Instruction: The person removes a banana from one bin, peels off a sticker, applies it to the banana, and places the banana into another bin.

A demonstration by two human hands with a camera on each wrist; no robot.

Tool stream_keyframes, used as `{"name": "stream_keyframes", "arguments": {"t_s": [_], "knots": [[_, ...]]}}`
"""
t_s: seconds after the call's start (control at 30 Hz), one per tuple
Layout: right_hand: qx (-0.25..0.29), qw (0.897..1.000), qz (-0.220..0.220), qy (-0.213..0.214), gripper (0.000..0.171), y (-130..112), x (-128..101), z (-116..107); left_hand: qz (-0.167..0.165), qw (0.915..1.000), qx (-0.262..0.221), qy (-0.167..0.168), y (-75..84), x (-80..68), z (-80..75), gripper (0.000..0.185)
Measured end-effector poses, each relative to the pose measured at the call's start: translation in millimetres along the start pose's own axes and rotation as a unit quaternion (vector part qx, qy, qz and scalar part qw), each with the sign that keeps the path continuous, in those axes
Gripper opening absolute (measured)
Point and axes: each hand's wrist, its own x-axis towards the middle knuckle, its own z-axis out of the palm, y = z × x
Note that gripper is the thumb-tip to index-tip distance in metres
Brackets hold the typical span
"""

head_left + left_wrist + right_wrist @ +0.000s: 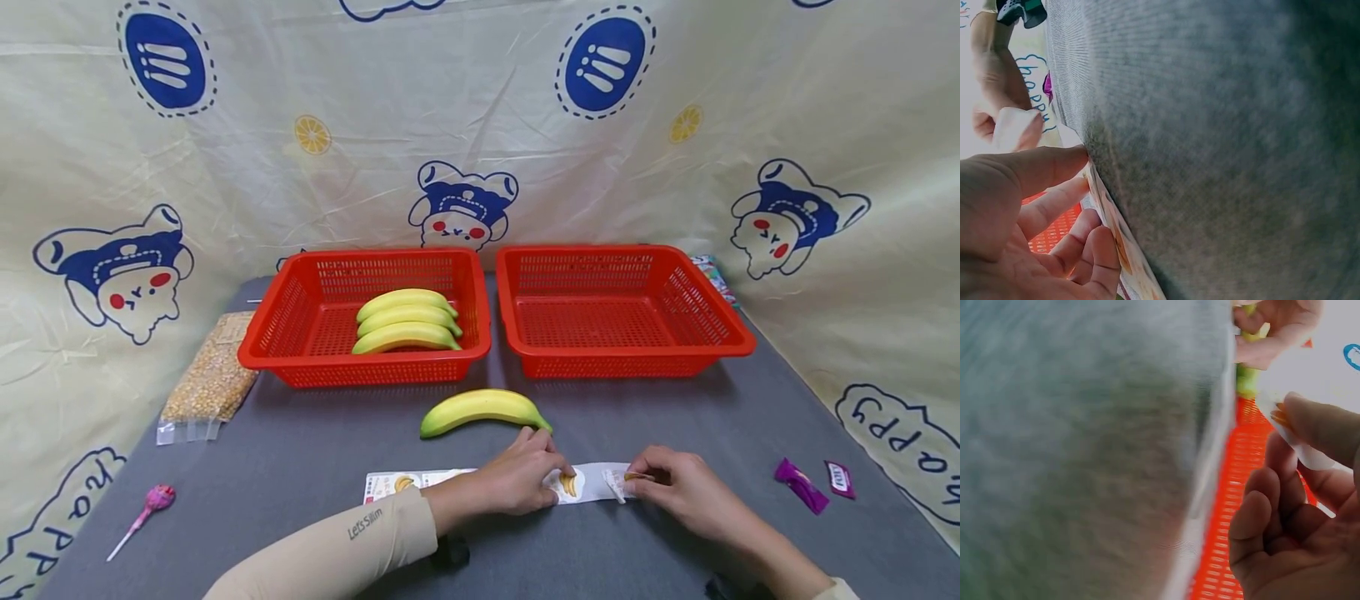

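A white sticker strip (596, 483) printed with small bananas lies flat on the grey table near the front edge. My left hand (551, 477) presses its fingertips on the strip beside a banana sticker; the left wrist view shows the fingers (1063, 194) lying on the strip (1124, 250). My right hand (637, 478) pinches a lifted sticker at the strip's right end, seen as a white flap (1302, 442) between thumb and forefinger. A loose banana (483, 408) lies just beyond my left hand. Three bananas (407, 322) rest in the left red basket (300, 287).
A second red basket (738, 333) stands on the right, with a coloured packet (712, 277) behind it. A bag of corn kernels (213, 375) and a pink lollipop (150, 502) lie on the left. Two purple candy wrappers (802, 485) lie on the right. Printed cloth walls surround the table.
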Motion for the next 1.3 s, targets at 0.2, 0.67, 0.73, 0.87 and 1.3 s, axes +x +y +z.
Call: {"name": "stream_keyframes", "arguments": {"t_s": [0.2,0.67,0.73,0.87,1.3], "knots": [[-0.007,0.997,-0.003,0.078,0.020,-19.4,6.8,-9.5,-0.009,0.9998,-0.019,0.001,-2.6,-0.9,-2.6,0.031],[-0.045,0.989,-0.067,0.120,0.021,-59.3,40.5,5.8,-0.074,0.9295,-0.345,0.106,-9.9,-22.4,-24.3,0.038],[-0.039,0.991,-0.072,0.108,0.020,-63.6,44.6,10.0,-0.091,0.9202,-0.361,0.121,-8.4,-24.9,-28.6,0.037],[-0.025,0.994,-0.073,0.082,0.017,-72.2,50.3,17.3,-0.105,0.9165,-0.360,0.140,-7.0,-27.9,-32.8,0.030],[0.025,0.994,-0.099,0.048,0.012,-72.9,56.7,34.1,-0.101,0.9192,-0.329,0.191,-21.7,-44.4,-29.7,0.010]]}}
